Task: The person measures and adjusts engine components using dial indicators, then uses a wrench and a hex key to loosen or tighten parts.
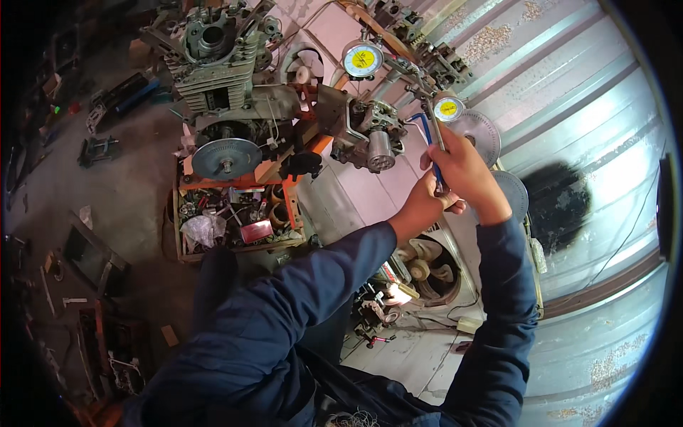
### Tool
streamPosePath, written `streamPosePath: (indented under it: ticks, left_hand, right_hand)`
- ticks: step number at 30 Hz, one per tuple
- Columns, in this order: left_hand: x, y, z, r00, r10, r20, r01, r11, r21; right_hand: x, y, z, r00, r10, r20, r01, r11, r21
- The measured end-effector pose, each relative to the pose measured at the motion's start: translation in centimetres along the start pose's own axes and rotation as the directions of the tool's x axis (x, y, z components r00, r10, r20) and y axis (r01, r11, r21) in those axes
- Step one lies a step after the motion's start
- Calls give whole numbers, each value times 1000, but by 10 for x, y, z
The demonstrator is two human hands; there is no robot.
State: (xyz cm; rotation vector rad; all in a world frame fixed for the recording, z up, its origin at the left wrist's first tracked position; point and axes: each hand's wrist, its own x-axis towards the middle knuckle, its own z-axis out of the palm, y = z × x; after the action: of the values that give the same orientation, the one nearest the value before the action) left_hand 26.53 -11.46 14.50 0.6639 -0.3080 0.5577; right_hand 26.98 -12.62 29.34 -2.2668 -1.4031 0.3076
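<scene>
Steel, chromed: slim wrench (435, 146) with a blue-sleeved part along its shank, upper right of centre of the frame, standing roughly upright. Upper end at the fittings just below a small yellow-faced dial gauge (448, 109); lower end buried in the two hands. Judged stiff, light for its length, unlikely to bend; bare metal likely slick if oily, so best taken low on the shank, where leverage is greatest.

Right hand (469, 171): grip closed around the wrench shank, knuckles toward the camera. Left hand (425, 201): just below and touching the right, fingers curled at the tool's lower end; whether clamped on it or only bracing cannot be told. Both sleeves dark blue, entering from the lower edge.

Second, larger dial gauge (363, 60), yellow face, white rim, top centre; judged fragile, not for knocks. Grey toothed disc (480, 134) just right of the right hand.

Engine block (217, 64), finned, grey-green, upper left of centre, with a round grey flywheel (226, 158) beneath it. Judged heavy, rigid.

Container: shallow wooden tray (186, 249) on the orange worktop frame (290, 201), left of centre. Contents: mixed small metal parts, a crumpled clear plastic bag (200, 229), a flat red box (256, 230); finer items too small to tell.

Corrugated metal wall (590, 107) across the right side.
</scene>
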Motion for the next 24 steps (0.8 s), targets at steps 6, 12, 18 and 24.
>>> streamPosePath:
  ticks: [6, 12, 18, 24]
  left_hand:
    - [-1, -9, -23, 990, 140, -13, -132, 958, 254]
    - [19, -49, -45, 953, 206, 221, -126, 936, -328]
    - [3, -24, -24, 997, 70, 31, -61, 970, -236]
    - [7, -24, -2, 998, 58, -2, -58, 992, -108]
  right_hand:
    - [-58, -10, 36, 891, -340, -303, 200, 890, -409]
    - [-51, -27, 64, 831, -295, -471, 108, 917, -384]
    - [-40, -45, 104, 732, -394, -556, 93, 866, -491]
    - [-13, -51, 126, 670, -516, -534, 295, 845, -446]
